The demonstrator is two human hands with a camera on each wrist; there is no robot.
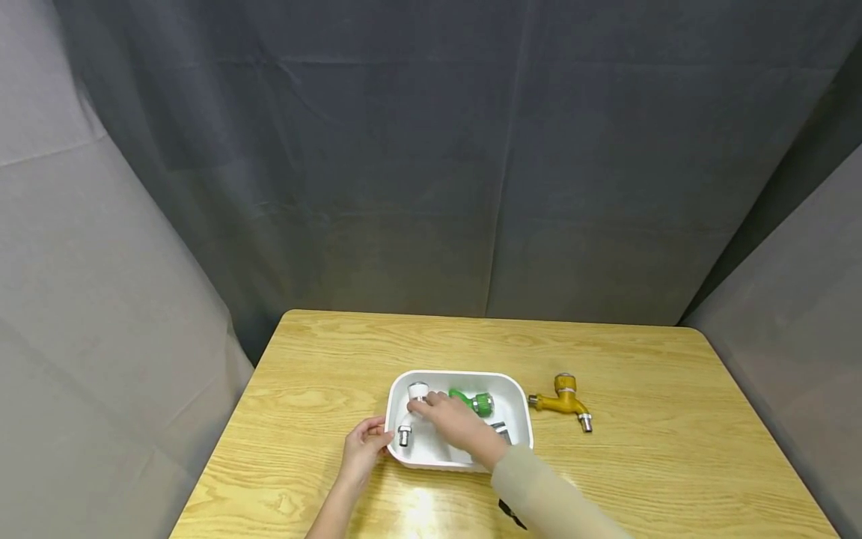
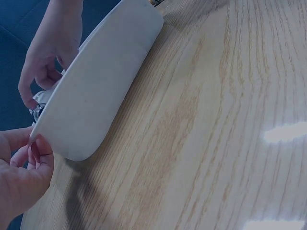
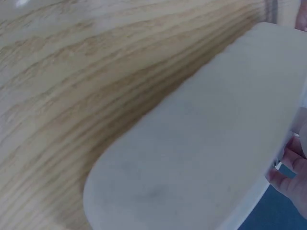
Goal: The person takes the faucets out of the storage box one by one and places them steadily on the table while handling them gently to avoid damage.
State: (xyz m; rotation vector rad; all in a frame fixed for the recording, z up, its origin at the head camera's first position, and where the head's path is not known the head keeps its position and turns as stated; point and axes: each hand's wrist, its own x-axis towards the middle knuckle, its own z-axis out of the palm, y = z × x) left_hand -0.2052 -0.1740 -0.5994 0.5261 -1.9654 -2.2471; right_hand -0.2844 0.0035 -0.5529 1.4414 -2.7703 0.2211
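A white plastic tray [image 1: 444, 467] lies on the table, its outer wall [image 2: 96, 86] filling much of both wrist views. My left hand [image 1: 362, 451] pinches the tray's rim at the left side, thumb [image 2: 44, 155] against the wall. Reaching over the front rim, my right hand [image 1: 458, 423] grips a white tap [image 1: 417, 390] with a chrome spout end inside the tray, its fingers covering the tap's middle. A green tap [image 1: 483, 405] lies behind that hand. Partly hidden by the right wrist is a silver-grey piece [image 1: 501, 430] in the tray's right part.
To the tray's right, a yellow tap [image 1: 564, 404] with a metal spout end lies on the wooden table [image 1: 323, 352]. Dark grey cloth [image 1: 404, 187] hangs behind the table, with lighter cloth [image 1: 101, 299] at the sides.
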